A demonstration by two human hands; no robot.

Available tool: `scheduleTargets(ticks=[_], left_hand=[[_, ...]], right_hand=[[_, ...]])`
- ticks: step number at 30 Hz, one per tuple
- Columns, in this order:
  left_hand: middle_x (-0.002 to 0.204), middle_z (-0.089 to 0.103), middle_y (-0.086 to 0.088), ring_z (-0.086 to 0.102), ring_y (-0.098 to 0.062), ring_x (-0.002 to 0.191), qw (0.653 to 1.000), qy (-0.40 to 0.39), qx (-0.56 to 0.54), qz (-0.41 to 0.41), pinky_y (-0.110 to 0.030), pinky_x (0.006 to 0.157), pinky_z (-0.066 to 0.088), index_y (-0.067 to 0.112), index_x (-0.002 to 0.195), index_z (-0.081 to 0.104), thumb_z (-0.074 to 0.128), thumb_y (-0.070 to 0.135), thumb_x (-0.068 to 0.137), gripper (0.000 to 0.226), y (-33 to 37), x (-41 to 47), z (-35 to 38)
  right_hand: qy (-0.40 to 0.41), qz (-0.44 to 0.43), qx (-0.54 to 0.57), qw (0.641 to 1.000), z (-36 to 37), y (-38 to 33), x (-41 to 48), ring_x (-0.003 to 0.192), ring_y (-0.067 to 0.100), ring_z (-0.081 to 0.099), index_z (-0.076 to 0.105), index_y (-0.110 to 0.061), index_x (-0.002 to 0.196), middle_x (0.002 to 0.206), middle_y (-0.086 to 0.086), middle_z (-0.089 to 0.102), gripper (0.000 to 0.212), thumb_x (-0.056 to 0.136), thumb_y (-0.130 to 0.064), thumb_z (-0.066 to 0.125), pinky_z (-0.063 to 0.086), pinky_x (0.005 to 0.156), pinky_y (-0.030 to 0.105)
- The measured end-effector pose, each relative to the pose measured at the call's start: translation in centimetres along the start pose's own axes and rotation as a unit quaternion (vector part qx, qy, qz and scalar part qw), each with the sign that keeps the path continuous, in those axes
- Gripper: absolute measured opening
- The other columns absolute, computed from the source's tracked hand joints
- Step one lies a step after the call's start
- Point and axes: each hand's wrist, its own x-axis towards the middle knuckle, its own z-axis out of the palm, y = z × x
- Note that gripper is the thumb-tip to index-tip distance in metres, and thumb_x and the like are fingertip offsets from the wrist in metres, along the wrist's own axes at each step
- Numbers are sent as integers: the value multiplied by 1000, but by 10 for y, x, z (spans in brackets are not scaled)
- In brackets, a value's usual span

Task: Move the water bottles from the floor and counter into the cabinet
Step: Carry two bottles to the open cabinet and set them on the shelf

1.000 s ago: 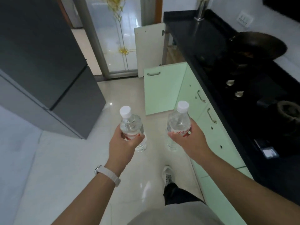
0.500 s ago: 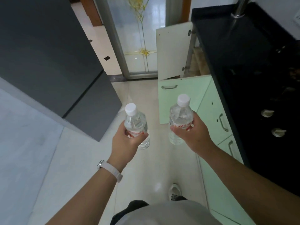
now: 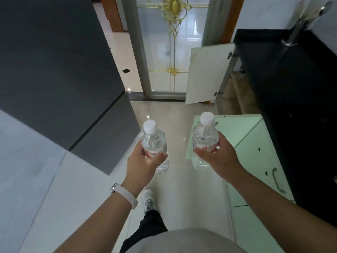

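My left hand [image 3: 144, 164] is wrapped around a clear water bottle [image 3: 152, 141] with a white cap and a red label, held upright at waist height over the floor. In my right hand [image 3: 218, 158] is a second, matching water bottle [image 3: 204, 136], also upright. Ahead on the right, under the black counter [image 3: 291, 99], a cabinet stands open: its white door [image 3: 206, 73] and a pale green door [image 3: 231, 132] both swing out into the aisle. The cabinet's brown inside [image 3: 237, 99] shows between them; its contents are hidden.
A dark grey fridge [image 3: 60, 73] fills the left side of a narrow aisle. Green cabinet fronts with metal handles [image 3: 277, 181] line the right. A glass door with gold ornament [image 3: 173, 52] closes the far end. My shoe [image 3: 149, 198] is on the glossy tile floor.
I have walked forward along the aisle with both bottles; the open cabinet doors and glass door are closer, and the stove with the pan has dropped out of view.
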Motion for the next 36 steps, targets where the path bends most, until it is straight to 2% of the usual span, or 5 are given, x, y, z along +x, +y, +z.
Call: scheduleTargets(ticks=[5,10,18,27,36], left_hand=[[101,73,14,68,2,89,999,-29,-11,12,-24,79,50,32,114,65,88,37,65,54,-1,97,-37],[99,74,14,70,-6,92,998,-49,-32,21,-32,85,56,34,112,65,81,49,57,59,1,183,-69],[101,73,15,70,-6,93,996,-69,-49,34,-34,85,56,30,119,65,86,39,62,61,15,266,-80],[97,73,15,69,1,87,996,-89,-21,11,-25,79,54,27,117,66,89,15,71,53,29,356,-51],[104,74,12,69,-3,93,989,-134,59,-8,-30,86,54,31,118,65,90,19,72,54,79,473,28]], right_hand=[[49,36,-2,998,48,-36,64,85,-12,61,56,-39,116,99,-23,65,54,72,-28,85,47,75,17],[82,64,-30,994,90,-69,119,86,-2,63,56,-39,110,98,-20,66,52,69,-35,87,51,80,24],[61,56,-73,994,121,-102,179,91,0,64,54,-43,107,100,-19,66,49,70,-34,85,50,80,23],[66,68,-30,995,121,-90,278,85,-4,62,54,-38,104,97,-20,64,43,74,-26,83,44,68,11],[98,86,42,991,73,-60,410,93,4,66,56,-36,113,101,-16,67,50,72,-34,83,53,81,26]])
